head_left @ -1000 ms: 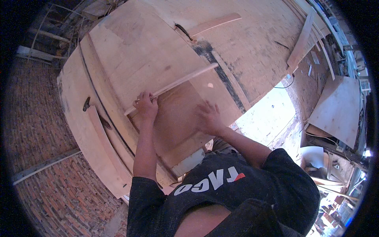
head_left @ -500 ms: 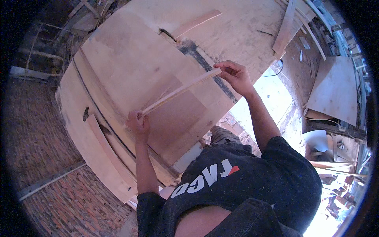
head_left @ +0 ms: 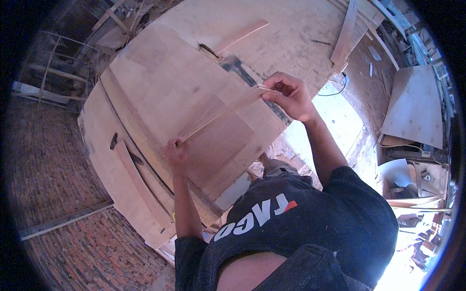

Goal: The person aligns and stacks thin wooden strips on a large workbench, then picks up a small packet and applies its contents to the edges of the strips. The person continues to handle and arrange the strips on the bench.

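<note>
- Leftward, a brick floor [head_left: 53, 169] borders stacked plywood sheets [head_left: 160, 92]; a loose wooden slat [head_left: 241, 36] lies farther up.
- Thin, pale veneer strip [head_left: 221, 112] spans above the sheets, slanting upward to the right.
- Left hand [head_left: 177, 151] pinches its lower end; right hand [head_left: 287, 94] grips the upper end, fingers closed.

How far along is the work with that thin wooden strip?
Done: the thin strip is lifted off the plywood sheets. In hand: the left hand grips its lower end, the right hand pinches its upper end, holding it above the stack. Left: it is not yet set down anywhere.
</note>
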Demonstrator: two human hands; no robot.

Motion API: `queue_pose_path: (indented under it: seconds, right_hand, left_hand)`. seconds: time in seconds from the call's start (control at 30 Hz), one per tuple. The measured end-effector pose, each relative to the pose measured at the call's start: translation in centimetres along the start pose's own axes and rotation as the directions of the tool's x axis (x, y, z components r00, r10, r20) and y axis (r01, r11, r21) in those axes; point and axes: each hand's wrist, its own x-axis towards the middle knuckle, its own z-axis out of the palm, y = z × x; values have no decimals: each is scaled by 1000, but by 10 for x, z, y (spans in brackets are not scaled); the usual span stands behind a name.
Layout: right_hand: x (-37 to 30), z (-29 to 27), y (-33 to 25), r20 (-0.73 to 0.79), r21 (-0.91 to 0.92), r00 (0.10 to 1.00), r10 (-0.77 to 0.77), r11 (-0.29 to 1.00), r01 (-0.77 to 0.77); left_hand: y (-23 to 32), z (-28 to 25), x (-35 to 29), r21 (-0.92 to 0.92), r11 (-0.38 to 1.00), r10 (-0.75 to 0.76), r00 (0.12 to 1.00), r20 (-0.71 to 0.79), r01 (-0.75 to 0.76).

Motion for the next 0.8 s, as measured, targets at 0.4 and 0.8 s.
queue_pose_path:
  seconds: [0.4,0.8]
  right_hand:
    - [-8,-17,0,-82,190,991,110,977,-93]
    - [-14,0,14,-137,200,968,211,963,-182]
  left_hand:
    - [51,-45,-34,-194,739,-406,656,636,645]
    - [53,-34,-76,-310,504,-304,502,810,806]
